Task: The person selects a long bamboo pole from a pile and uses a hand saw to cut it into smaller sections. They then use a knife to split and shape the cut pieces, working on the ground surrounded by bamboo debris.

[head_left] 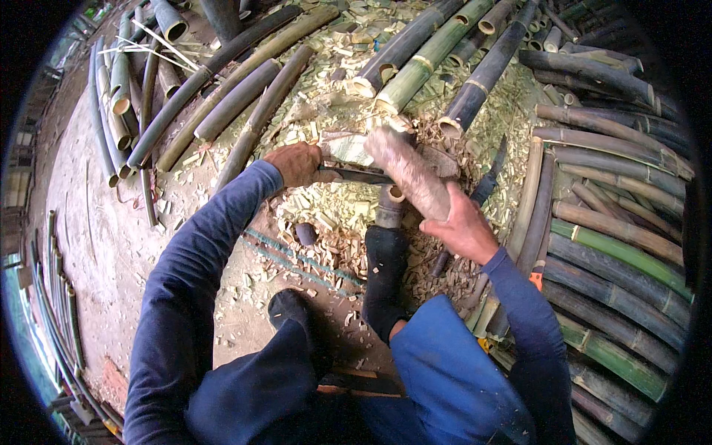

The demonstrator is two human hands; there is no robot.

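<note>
My left hand grips the handle of a dark-bladed knife that lies across the top of a short upright bamboo piece. My right hand holds a thick wooden club, raised and blurred, just over the blade. My foot in a black sock presses against the bamboo piece from below. Pale bamboo chips cover the ground around it.
Long green and dark bamboo poles are stacked at the right and fan out at the top. Split bamboo halves lie at the upper left. A second dark knife rests on the chips. Bare dirt floor lies at the left.
</note>
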